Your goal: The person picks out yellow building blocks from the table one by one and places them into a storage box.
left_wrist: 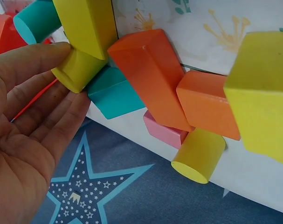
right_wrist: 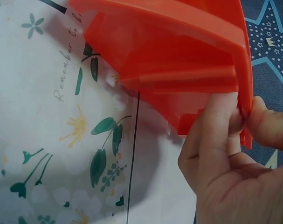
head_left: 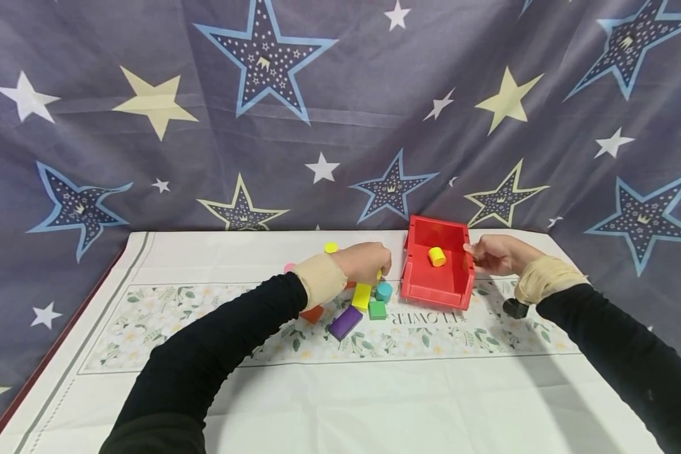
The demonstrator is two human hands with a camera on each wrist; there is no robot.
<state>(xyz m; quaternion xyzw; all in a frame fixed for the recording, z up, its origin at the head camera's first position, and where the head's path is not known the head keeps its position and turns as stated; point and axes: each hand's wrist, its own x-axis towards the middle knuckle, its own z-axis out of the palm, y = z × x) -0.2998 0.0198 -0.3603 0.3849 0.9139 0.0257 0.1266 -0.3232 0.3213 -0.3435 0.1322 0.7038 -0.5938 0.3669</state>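
Black sleeves [head_left: 204, 353] flank the counter [head_left: 386, 410] at seven and four o'clock, the left hand [head_left: 364, 261] pinching a yellow cylinder [left_wrist: 80, 71] at nine o'clock from the red tray [head_left: 436, 294], the right hand [head_left: 500, 253] gripping its edge, work seemingly early: one yellow piece [head_left: 437, 256] inside, several loose blocks [head_left: 345, 323] outside.

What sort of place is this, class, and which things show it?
Perhaps an indoor play or filming corner: a starry cloth hangs behind, a flowery tablecloth lies in front, and colourful blocks rest on it.
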